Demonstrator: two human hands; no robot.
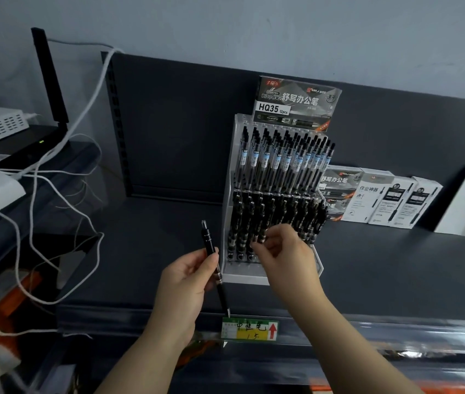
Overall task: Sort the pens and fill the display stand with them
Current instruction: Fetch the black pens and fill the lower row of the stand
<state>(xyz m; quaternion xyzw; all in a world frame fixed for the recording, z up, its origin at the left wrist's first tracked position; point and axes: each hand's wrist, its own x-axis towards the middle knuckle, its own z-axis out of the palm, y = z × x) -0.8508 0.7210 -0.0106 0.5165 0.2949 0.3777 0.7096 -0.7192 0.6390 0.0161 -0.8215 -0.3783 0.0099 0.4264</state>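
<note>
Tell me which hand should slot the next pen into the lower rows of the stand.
Left, probably: the left hand already grips a loose black pen beside the display stand, while the right hand is busy among the lower pens.

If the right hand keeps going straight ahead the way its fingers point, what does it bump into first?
Probably the black pens in the lower row of the display stand; the right hand is already at them, though depth is unclear.
</note>
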